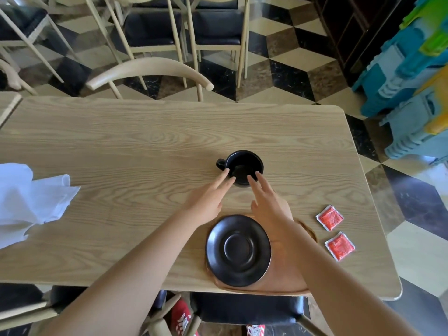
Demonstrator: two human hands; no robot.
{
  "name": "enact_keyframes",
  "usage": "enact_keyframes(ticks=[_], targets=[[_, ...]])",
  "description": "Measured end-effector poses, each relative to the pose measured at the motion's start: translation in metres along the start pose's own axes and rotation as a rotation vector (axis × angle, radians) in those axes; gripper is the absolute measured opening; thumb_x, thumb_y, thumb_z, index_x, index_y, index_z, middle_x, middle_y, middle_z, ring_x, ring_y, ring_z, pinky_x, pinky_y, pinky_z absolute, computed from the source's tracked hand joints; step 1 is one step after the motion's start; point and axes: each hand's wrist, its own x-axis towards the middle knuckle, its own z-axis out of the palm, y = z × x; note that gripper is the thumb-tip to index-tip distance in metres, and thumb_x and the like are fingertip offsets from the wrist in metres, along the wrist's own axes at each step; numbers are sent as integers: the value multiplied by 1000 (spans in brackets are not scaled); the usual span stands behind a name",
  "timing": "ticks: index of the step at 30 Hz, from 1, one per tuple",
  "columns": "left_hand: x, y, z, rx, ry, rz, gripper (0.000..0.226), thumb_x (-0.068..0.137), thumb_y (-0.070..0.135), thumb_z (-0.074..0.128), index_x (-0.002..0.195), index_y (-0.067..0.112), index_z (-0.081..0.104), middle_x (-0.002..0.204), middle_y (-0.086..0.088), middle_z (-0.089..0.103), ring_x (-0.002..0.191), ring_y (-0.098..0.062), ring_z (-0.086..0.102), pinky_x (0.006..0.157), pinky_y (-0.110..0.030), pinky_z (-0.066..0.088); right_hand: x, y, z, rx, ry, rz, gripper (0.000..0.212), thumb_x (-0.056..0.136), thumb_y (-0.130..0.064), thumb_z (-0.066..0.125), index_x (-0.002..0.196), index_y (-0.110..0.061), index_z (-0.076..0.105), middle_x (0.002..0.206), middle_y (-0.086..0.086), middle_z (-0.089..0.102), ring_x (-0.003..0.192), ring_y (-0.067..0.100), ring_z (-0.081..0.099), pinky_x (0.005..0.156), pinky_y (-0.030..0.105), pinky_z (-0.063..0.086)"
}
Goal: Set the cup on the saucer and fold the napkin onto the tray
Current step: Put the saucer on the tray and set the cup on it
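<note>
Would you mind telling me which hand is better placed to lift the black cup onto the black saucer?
Right, marginally. Both open hands reach the black ceramic cup, but the right hand is on the side clear of the handle, above the round black saucer. The left hand sits handle-side.

Black cup (244,169) and saucer (238,249); white napkin (29,200); red sachets (335,230).

Just one view here, from a camera up on the person's head, tilted forward and steeply down over the near edge of the wooden table (121,141). It's wide-angle, so straight lines bow toward the edges. Both forearms run up from the bottom of the shot, close to the lens. The far side takes in chairs (150,69) and checkered floor (286,57); the person's shoes (180,316) show below the table's near edge.
</note>
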Motion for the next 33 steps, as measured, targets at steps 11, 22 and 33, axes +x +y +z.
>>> enact_keyframes(ticks=[11, 22, 33], targets=[[13, 8, 11, 46, -82, 8, 63, 89, 6, 43, 145, 20, 19, 157, -3, 4, 96, -30, 59, 68, -33, 47, 18, 25, -4, -159, 20, -145, 48, 94, -26, 43, 141, -23, 34, 155, -6, 21, 131, 17, 38, 85, 37, 47], [34, -3, -7, -698, 55, -450, 60, 92, 33, 48, 144, 18, 22, 147, -6, 33, 123, -25, 48, 97, -39, 41, 43, 26, 6, 482, 128, 235, 58, 88, -35, 54, 140, -26, 30, 140, 6, 43, 113, 28, 55, 90, 41, 49], [18, 20, -28, -1004, 190, -457, 38, 87, 5, 56, 125, 8, 50, 88, 0, 59, 69, -23, 67, 82, -41, 56, 11, 2, -9, 813, 228, 378, 41, 88, -14, 48, 128, -21, 49, 80, -1, 70, 60, 14, 70, 77, 36, 57]])
